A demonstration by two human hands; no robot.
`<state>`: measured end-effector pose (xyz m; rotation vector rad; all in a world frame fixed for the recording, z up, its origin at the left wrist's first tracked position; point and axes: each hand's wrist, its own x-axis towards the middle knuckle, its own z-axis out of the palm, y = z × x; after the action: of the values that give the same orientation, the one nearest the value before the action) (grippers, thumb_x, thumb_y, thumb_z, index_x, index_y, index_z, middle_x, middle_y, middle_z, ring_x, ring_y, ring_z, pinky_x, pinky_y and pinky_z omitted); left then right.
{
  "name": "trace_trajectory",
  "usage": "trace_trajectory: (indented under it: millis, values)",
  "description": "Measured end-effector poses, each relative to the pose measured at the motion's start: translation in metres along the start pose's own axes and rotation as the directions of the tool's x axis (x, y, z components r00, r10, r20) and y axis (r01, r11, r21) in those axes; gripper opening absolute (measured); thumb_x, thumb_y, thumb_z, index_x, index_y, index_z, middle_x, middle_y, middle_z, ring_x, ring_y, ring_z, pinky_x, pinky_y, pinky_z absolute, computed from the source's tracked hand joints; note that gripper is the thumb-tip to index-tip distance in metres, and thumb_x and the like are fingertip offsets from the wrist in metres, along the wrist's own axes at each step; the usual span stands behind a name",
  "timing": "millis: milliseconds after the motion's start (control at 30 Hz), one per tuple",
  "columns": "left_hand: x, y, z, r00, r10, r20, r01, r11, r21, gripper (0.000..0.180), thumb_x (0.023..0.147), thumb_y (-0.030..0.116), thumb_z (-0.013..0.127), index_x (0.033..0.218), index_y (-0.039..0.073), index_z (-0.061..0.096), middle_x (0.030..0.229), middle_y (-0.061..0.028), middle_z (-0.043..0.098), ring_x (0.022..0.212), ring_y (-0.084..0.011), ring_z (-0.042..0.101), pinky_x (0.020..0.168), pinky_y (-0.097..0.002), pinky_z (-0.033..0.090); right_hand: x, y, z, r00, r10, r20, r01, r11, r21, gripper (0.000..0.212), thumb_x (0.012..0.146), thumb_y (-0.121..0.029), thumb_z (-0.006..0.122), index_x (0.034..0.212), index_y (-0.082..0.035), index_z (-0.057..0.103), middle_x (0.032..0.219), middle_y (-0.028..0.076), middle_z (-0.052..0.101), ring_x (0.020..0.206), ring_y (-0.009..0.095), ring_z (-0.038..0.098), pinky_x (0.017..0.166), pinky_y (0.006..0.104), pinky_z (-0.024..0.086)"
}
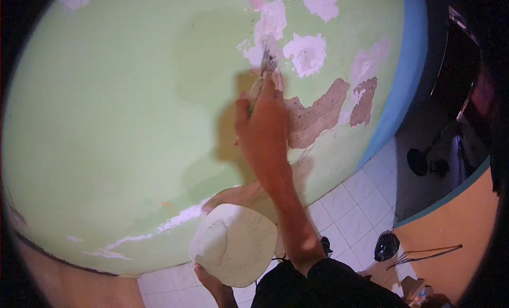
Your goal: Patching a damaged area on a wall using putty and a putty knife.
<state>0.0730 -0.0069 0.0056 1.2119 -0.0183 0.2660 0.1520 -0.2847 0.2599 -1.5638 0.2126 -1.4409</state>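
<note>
My right hand [263, 122] is closed around the handle of a putty knife [269, 56]. The knife's blade points up and lies at the wall over a patch of whitish filler [271, 20]. Lower down, my left hand [208, 280] grips the near left edge of a pale, rounded-square dish [269, 238] that carries white filler [212, 241]. The dish is held out in front of the wall's lower part. Just right of my right hand, a bare brown patch [318, 117] shows where the green paint is gone.
The light green wall [122, 96] has more filler patches [306, 54] and a blue edge band [416, 58]. White floor tiles [352, 196] lie below. A black bag-like object [387, 246] is on the floor beside an orange wall [461, 228]. A dark doorway opens at the right.
</note>
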Motion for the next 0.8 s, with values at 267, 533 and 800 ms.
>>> trace_trajectory:
  millis: [267, 533, 800]
  values:
    - [0.003, 0.002, 0.005, 0.993, -0.074, -0.095, 0.066, 0.994, -0.087, 0.056, 0.103, 0.040, 0.034, 0.139, -0.002, 0.038, 0.134, -0.0227, 0.050, 0.117, -0.0370, 0.057, 0.094, -0.0506, 0.052, 0.008, 0.012, 0.004, 0.998, 0.026, -0.061, -0.022, 0.997, 0.075, 0.051, 0.087, -0.011, 0.057, 0.130, 0.013, 0.045, 0.098, 0.026, 0.062, 0.079, 0.033, 0.066, 0.070, 0.0411, 0.053]
    - [0.003, -0.005, 0.021, 0.995, -0.066, -0.075, 0.068, 0.997, 0.036, 0.053, 0.104, 0.038, 0.033, 0.137, -0.003, 0.040, 0.132, -0.0223, 0.051, 0.115, -0.0355, 0.059, 0.091, -0.0496, 0.055, 0.038, 0.024, 0.028, 0.993, 0.102, -0.065, -0.098, 0.993, 0.068, 0.052, 0.081, -0.014, 0.064, 0.122, 0.014, 0.049, 0.087, 0.024, 0.062, 0.080, 0.035, 0.063, 0.075, 0.0432, 0.050]
    - [0.001, -0.001, 0.020, 0.986, -0.069, -0.153, 0.060, 0.996, -0.059, 0.054, 0.104, 0.037, 0.032, 0.139, -0.003, 0.037, 0.134, -0.0227, 0.049, 0.118, -0.0362, 0.056, 0.094, -0.0509, 0.052, 0.037, 0.015, 0.008, 0.988, 0.151, -0.044, -0.138, 0.964, 0.226, 0.059, 0.081, -0.012, 0.063, 0.129, 0.014, 0.041, 0.099, 0.028, 0.057, 0.089, 0.043, 0.060, 0.081, 0.0476, 0.050]
